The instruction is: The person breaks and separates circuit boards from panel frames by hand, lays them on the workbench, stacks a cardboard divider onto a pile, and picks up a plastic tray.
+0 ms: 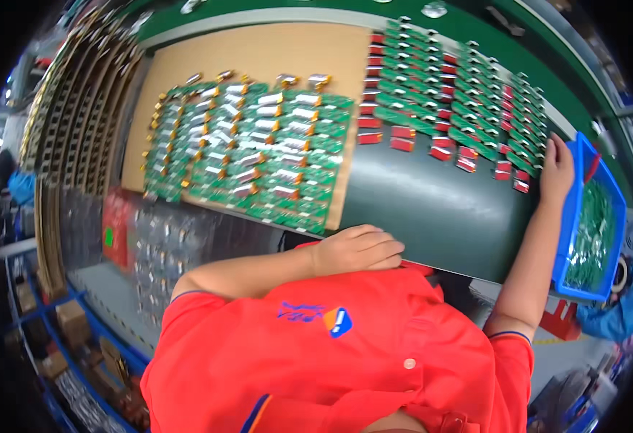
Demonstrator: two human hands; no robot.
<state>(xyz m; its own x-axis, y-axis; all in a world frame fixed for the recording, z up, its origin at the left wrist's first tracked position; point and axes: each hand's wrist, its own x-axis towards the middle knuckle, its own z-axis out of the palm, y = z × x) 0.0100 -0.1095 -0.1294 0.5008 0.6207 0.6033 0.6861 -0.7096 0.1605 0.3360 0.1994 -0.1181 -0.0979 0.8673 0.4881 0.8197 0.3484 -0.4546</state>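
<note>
My left hand [360,249] lies at the near edge of the dark table, back up. Its fingers are loosely together and point right, and no object shows in them. Stretched out to the right, my right hand [558,167] is between the end of the right-hand rows of green circuit boards [475,108] and the rim of a blue plastic bin [575,216]. Its fingers point away from me and look extended; their tips are partly hidden, and nothing shows in them. Small red-wrapped parts [466,159] are attached along those boards. The bin holds green pieces [594,238] under a glare.
A brown board [258,54] carries rows of green circuit boards with silver and yellow cylindrical parts [258,137]. Stacked brown trays [78,108] stand at the far left. Below them are clear packaging [161,252] and a shelf with boxes [74,321].
</note>
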